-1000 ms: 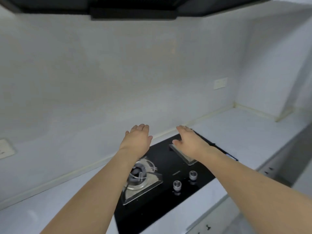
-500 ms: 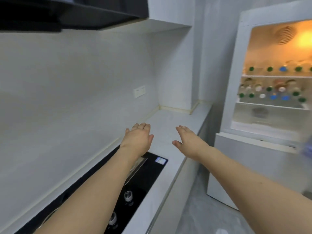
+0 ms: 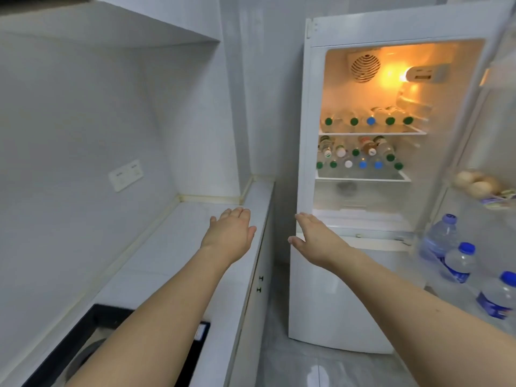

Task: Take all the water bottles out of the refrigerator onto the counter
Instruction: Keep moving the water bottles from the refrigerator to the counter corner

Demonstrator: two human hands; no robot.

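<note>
While both arms are reaching forward from the bottom of the frame, the scene is reading as follows.

Left hand: the left hand [image 3: 230, 234] is stretching out palm down at centre frame, fingers straight and together, thumb out to the right, holding nothing; it is hovering over the far end of the table [image 3: 178, 247].

Right hand: the right hand [image 3: 315, 238] is extending just right of centre, fingers straight, thumb dropping toward the lower left, holding nothing; it is showing in front of the lower edge of the open compartment of the refrigerator [image 3: 329, 303].

Refrigerator: it is standing at right of centre with its upper compartment open and an orange lamp glowing inside at upper right.

Upper shelf: the upper-shelf bottles [image 3: 368, 121] are lying on their sides in a row, caps facing outward, four green and one blue.

Lower shelf: the lower-shelf bottles [image 3: 360, 157] are lying stacked in two layers, showing green, blue and white caps, with one brownish bottle among them.

Door: the door bottles [image 3: 460, 263], three clear ones with blue caps and blue labels, are standing upright in the door rack at the lower right edge.

Hard to make out: the bottle bodies on the shelves are blurring into one another, so an exact count is escaping me; the door is being cut off by the right edge; the round pale items [image 3: 474, 182] on the door shelf above are too blurred to identify.

Other: a black stovetop [image 3: 92, 319] is sitting in the table at lower left, partly hidden by the left forearm.
</note>
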